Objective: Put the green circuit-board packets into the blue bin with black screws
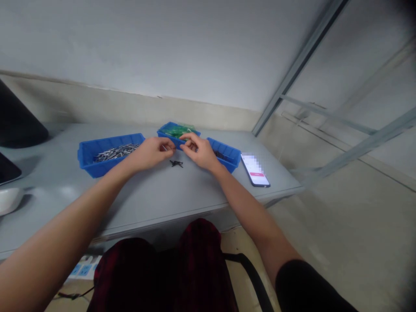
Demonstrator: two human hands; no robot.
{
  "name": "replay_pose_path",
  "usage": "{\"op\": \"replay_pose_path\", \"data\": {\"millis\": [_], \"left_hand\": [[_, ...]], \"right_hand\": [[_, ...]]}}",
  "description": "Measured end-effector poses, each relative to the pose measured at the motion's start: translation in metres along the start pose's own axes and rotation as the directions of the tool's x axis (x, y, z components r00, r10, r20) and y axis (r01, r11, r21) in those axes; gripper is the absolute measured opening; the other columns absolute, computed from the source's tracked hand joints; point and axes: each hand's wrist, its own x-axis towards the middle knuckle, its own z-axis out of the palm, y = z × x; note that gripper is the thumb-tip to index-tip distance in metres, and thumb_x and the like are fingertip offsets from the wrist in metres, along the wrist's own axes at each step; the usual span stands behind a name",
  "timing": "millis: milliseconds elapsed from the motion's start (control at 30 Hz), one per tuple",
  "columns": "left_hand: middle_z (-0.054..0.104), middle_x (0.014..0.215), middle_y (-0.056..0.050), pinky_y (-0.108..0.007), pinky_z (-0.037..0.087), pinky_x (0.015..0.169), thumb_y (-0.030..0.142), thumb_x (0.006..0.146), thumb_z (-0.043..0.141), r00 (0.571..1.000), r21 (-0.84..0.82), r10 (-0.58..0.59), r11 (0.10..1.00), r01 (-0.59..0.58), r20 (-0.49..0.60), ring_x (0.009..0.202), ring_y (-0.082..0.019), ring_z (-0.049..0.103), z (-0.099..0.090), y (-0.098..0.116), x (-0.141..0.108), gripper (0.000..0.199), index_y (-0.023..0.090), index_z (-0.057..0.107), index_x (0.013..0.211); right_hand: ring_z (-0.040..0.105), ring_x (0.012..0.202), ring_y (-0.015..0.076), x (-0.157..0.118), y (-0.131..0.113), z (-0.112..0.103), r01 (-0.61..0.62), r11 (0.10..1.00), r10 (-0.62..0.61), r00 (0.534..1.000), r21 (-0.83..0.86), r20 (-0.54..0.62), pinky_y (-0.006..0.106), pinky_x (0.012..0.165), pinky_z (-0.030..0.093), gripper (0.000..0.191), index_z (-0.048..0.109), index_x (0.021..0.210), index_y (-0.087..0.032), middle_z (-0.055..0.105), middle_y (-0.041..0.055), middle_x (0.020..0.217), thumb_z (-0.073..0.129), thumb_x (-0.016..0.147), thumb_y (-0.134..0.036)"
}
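Observation:
My left hand [152,152] and my right hand [199,151] meet fingertip to fingertip above the grey table [169,195], pinching something small between them that I cannot make out. Just below the fingers a few small black parts [176,163] lie on the table. A blue bin of metal pins [108,152] stands left of my left hand. Behind the hands sits a blue bin with green pieces [177,130]. A third blue bin [225,154] with dark parts lies right of my right hand.
A phone [255,170] with a lit screen lies near the table's right edge. Dark objects [16,121] and a white one [8,200] stand at the far left. A metal frame [325,112] rises on the right. A power strip [82,268] lies on the floor.

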Motion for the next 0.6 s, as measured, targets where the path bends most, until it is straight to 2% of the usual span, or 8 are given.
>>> {"op": "replay_pose_path", "data": {"millis": [200,300,433,600], "left_hand": [[0.07,0.083,-0.005,-0.031,0.048,0.073,0.032,0.076,0.056,0.999,-0.005,0.007,1.0,-0.007,0.039,0.075,-0.02,0.064,0.0062,-0.0042,0.0013,0.018,0.019,0.065,0.085],[0.071,0.082,-0.004,-0.031,0.048,0.074,0.032,0.076,0.057,1.0,0.004,0.009,1.0,-0.009,0.022,0.075,-0.02,0.064,0.0047,-0.0043,0.001,0.018,0.019,0.066,0.086],[0.071,0.082,-0.004,-0.03,0.047,0.072,0.032,0.077,0.058,1.0,0.006,0.0,1.0,0.0,0.007,0.075,-0.02,0.064,0.0007,-0.0024,0.0005,0.017,0.02,0.066,0.086],[0.071,0.08,-0.005,-0.03,0.046,0.067,0.031,0.077,0.058,0.998,0.008,0.0,1.0,-0.001,0.071,0.072,-0.02,0.064,0.0043,-0.0009,-0.001,0.016,0.019,0.066,0.084]], "right_hand": [[0.053,0.067,0.0119,-0.0007,0.0008,-0.0025,0.017,1.0,-0.017,0.996,0.009,0.084,0.025,0.066,0.041,0.025,0.066,0.101,-0.018,0.063,0.0005,0.076,0.055,0.089,-0.036],[0.053,0.068,0.012,-0.0013,-0.0002,-0.0036,0.029,1.0,-0.029,0.994,0.007,0.103,0.025,0.066,0.041,0.023,0.067,0.098,-0.018,0.063,0.0006,0.076,0.056,0.088,-0.035],[0.053,0.067,0.0123,-0.0014,-0.0018,-0.0041,0.009,1.0,-0.007,0.996,-0.013,0.091,0.025,0.066,0.041,0.027,0.068,0.095,-0.018,0.064,0.0009,0.076,0.058,0.088,-0.042],[0.054,0.069,0.0127,-0.0012,-0.0021,-0.0042,-0.005,1.0,0.006,0.997,-0.014,0.074,0.026,0.068,0.041,0.027,0.068,0.096,-0.019,0.067,0.002,0.081,0.057,0.089,-0.043]]}}
